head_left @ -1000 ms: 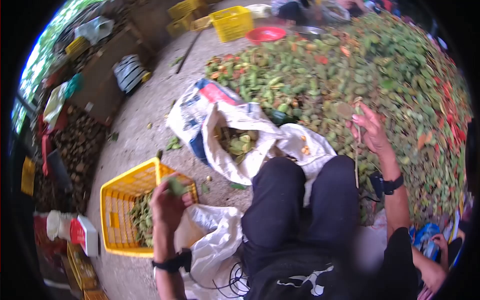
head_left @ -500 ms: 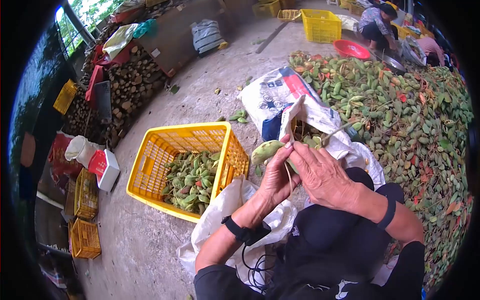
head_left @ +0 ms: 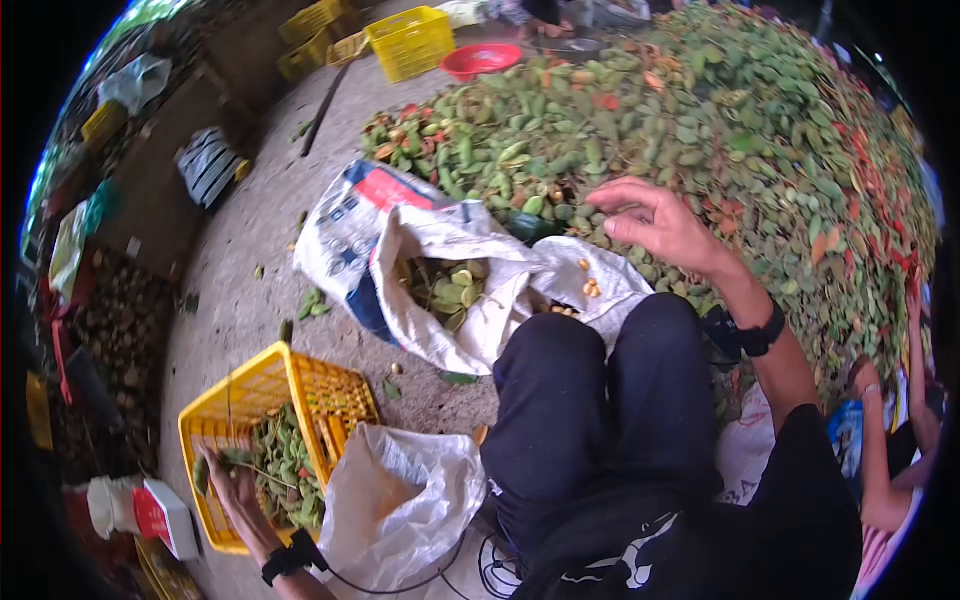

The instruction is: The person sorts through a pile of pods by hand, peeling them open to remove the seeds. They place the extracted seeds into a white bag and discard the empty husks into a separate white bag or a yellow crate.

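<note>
My left hand is over the yellow plastic crate, its fingers around green pods with a thin stem; their exact grip is partly hidden. More green pods lie in the crate. My right hand hovers above the near edge of a large heap of green pods and leaves. Its fingers are stretched forward with the thumb apart, and nothing shows in them. Between the hands, a printed white sack lies with its mouth spread, holding green pieces.
A translucent white bag lies beside the crate by my knees. Small orange-yellow bits rest on a white sack flap. A red basin and another yellow crate stand at the back. Another person's arm is at right.
My hands have parted: the left moved down-left to the yellow crate with green pods, the right moved out over the heap. The view has swung right.
</note>
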Tool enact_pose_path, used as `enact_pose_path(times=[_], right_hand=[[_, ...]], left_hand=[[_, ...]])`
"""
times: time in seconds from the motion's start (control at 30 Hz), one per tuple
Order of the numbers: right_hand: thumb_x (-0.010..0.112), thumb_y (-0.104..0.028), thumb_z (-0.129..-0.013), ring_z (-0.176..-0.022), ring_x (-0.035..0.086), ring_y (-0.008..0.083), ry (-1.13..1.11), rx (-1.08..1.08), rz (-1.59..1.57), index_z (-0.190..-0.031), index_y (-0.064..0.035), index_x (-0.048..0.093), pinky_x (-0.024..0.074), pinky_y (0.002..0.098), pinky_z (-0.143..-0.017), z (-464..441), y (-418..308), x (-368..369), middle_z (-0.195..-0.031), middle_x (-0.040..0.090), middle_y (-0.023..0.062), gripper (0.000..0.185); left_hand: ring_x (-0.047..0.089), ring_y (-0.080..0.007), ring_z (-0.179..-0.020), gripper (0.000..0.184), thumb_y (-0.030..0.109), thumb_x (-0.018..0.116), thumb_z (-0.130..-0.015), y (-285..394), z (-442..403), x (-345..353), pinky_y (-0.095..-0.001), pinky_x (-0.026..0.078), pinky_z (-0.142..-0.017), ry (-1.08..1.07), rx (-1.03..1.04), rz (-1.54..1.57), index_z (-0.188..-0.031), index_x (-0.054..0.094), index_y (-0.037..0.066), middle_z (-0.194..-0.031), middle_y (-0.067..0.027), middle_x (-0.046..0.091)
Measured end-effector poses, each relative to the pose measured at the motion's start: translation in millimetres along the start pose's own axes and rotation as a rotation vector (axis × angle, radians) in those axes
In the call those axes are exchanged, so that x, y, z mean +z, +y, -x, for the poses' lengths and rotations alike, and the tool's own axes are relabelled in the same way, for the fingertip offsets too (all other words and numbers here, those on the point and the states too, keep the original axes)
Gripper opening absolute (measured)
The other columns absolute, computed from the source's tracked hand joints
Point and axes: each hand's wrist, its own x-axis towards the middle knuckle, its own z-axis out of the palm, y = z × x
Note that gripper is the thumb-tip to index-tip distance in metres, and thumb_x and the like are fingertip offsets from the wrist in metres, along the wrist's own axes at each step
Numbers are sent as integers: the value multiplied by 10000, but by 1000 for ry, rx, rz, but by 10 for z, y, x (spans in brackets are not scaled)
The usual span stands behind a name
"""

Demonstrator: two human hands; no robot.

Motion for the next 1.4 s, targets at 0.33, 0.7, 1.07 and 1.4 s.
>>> enact_pose_path(times=[0.33,0.7,1.07,1.4], right_hand=[[621,-96,-804,-871,614,176,295,534,119,-1033,-3,617,491,307,-784,1101,3187,-744,-950,654,94,247],[557,-47,-812,-654,596,210,467,242,168,-942,-7,604,459,321,-600,-171,3654,-52,-709,607,97,145],[610,-288,-839,-881,585,342,575,354,138,-1004,11,524,456,410,-760,-2083,4430,571,-951,594,184,353],[651,-252,-858,-723,485,46,148,149,-387,-929,-21,513,419,216,-628,-1034,2730,118,-768,507,-19,279]], left_hand=[[503,-215,-1034,547,194,576,-806,-577,-675,548,-393,419,-884,181,-301,22,-1309,387,91,-1179,-113,500],[600,-157,-924,226,-13,546,-861,-580,212,4745,-291,503,-790,-861,-88,-184,-1086,566,-6,-1042,-76,603],[608,-147,-891,156,-13,500,-908,-789,404,5141,-284,495,-811,-917,-165,-442,-1052,560,-25,-977,-79,617],[546,-216,-1022,502,211,520,-939,-705,504,6042,-344,515,-807,-1102,-397,88,-1359,302,45,-1213,-133,427]])
